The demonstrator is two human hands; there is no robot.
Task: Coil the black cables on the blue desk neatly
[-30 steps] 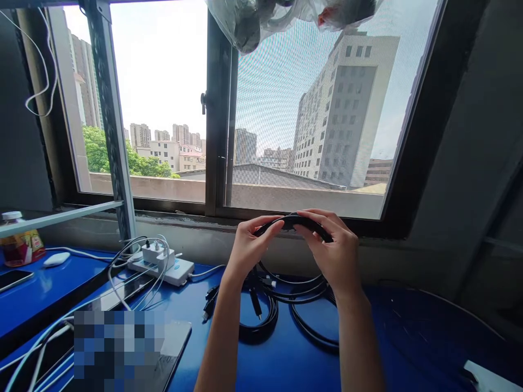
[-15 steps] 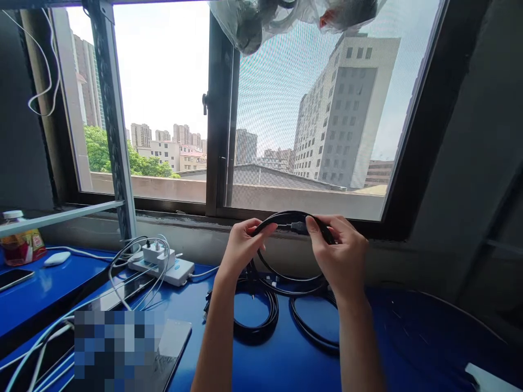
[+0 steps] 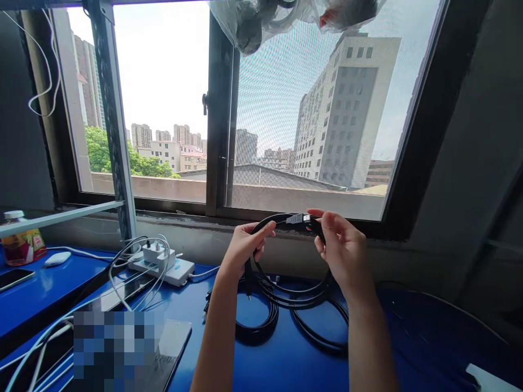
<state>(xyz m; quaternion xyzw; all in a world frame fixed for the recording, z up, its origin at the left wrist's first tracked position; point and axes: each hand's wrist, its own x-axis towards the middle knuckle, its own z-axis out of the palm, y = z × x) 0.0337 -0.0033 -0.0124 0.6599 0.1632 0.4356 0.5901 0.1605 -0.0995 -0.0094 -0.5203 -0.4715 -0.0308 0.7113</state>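
A coiled black cable [image 3: 292,302] hangs between my hands above the blue table. My left hand [image 3: 245,245] pinches the coil's left side, thumb on top. My right hand [image 3: 341,242] grips the right side of the coil, its fingers bent around it. Between them, at the top of the loop, a dark connector [image 3: 295,219] with a light metal end points toward my right fingers. Below on the table lie two more black coils, one at the left [image 3: 258,329] and one at the right [image 3: 321,337], partly behind my right forearm.
On the blue table [image 3: 269,370], a white power strip [image 3: 180,271] with plugs and tangled cables stands left. Nearer me is a dark tablet-like device [image 3: 175,345]. A bottle [image 3: 22,242], a phone [image 3: 15,277] and a white mouse [image 3: 57,258] are far left. A metal shelf post [image 3: 118,136] rises before the window.
The connector has come out from under my right thumb, showing its metal end. My right hand has shifted slightly right with its fingers repositioned, and the held coil hangs a little lower.
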